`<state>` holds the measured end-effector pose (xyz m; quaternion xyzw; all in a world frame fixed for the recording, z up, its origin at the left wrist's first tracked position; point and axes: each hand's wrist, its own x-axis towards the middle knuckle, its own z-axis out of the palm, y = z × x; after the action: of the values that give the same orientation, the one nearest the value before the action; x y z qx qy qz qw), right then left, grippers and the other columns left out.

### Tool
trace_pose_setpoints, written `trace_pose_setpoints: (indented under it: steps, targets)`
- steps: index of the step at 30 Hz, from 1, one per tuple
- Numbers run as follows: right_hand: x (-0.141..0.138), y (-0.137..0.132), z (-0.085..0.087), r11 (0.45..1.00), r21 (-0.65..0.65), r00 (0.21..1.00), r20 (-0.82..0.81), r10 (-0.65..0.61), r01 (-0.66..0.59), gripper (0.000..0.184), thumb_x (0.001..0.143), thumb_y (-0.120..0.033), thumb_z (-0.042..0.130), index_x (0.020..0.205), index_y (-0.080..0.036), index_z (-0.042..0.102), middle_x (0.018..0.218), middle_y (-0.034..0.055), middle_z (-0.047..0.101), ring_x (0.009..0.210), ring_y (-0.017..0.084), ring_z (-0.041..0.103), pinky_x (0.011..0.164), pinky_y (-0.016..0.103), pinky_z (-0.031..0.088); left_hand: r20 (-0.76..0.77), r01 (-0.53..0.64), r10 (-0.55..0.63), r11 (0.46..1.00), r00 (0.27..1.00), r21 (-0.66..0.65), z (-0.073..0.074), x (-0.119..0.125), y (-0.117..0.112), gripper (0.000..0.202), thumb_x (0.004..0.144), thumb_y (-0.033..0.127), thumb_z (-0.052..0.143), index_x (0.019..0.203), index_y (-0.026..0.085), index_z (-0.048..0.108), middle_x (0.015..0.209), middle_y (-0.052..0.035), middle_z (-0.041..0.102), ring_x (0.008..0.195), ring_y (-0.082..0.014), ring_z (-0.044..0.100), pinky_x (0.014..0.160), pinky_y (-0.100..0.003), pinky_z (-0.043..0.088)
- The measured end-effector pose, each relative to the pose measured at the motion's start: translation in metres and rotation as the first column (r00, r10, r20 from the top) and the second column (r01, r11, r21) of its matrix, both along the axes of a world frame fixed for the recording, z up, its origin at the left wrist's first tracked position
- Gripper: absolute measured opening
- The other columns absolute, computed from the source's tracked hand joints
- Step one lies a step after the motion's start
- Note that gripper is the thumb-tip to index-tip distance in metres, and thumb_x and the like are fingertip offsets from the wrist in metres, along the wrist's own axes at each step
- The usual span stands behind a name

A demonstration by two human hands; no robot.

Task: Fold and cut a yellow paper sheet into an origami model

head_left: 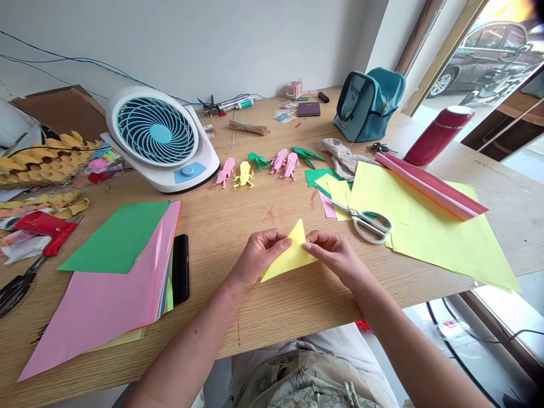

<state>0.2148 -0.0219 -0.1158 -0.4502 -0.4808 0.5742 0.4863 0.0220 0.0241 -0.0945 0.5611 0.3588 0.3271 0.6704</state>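
Note:
A yellow sheet of paper (291, 258), folded to a triangle with its tip pointing away from me, is held just above the table near its front edge. My left hand (264, 254) pinches its left side between thumb and fingers. On the right side, my right hand (334, 252) pinches it the same way, thumb on top. Beyond the hands stands a row of folded paper frogs: a yellow frog (244, 175), a pink frog (225, 173), a green frog (258, 161) and several others. White-handled scissors (369, 224) lie right of my right hand.
Left lie stacked coloured sheets (106, 306) and a black phone (181, 266). A white fan (157, 136) stands behind them. At right are large yellow sheets (442, 249), a red roll (437, 187), a red bottle (440, 135) and a teal bag (369, 105). Black scissors (21, 286) lie far left.

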Motion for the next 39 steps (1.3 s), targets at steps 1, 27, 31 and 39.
trace_pose_setpoints:
  steps: [1,27,31,39]
  targets:
    - [0.001,0.000,0.000,1.000,-0.025,0.999,-0.033,0.015,-0.016,0.034,0.077,-0.052,0.074,0.075,-0.019,0.067,0.069,-0.0013,0.060,0.063,0.012,0.049,0.061,0.026,0.038,0.044,0.031,-0.030,0.999,0.999,-0.021,0.000,0.000,0.000,0.045,0.082,0.058,0.067,0.077,0.013,0.070,0.067,-0.0025,0.059,0.062,-0.0120,0.052,0.056,-0.022,0.040]
    - [0.010,-0.006,0.008,0.976,-0.028,0.962,0.168,0.216,-0.215,0.047,0.084,-0.063,0.060,0.078,-0.018,0.069,0.066,0.0007,0.056,0.059,0.013,0.045,0.054,0.026,0.034,-0.048,0.008,-0.001,0.988,0.999,0.154,0.003,0.001,0.000,0.028,0.082,0.040,0.070,0.077,0.016,0.057,0.067,0.0042,0.050,0.061,-0.0082,0.044,0.056,-0.019,0.035]
    - [0.006,-0.005,-0.001,0.971,-0.009,0.927,0.295,0.232,-0.240,0.047,0.088,-0.060,0.057,0.071,-0.016,0.061,0.061,-0.0035,0.037,0.056,0.009,0.027,0.050,0.026,0.019,-0.147,-0.049,0.082,0.975,0.986,0.216,0.000,0.000,0.003,0.035,0.082,0.044,0.069,0.065,0.015,0.057,0.062,0.0044,0.046,0.057,-0.0078,0.039,0.052,-0.020,0.031]
    - [0.006,-0.005,-0.003,0.949,-0.033,0.894,0.327,0.306,-0.313,0.053,0.084,-0.064,0.059,0.062,-0.019,0.040,0.062,-0.0056,0.025,0.056,0.008,0.022,0.050,0.026,0.016,-0.160,-0.127,0.160,0.971,0.974,0.201,0.000,-0.003,0.011,0.025,0.081,0.037,0.066,0.070,0.015,0.069,0.068,0.0005,0.062,0.066,-0.0112,0.054,0.064,-0.021,0.041]
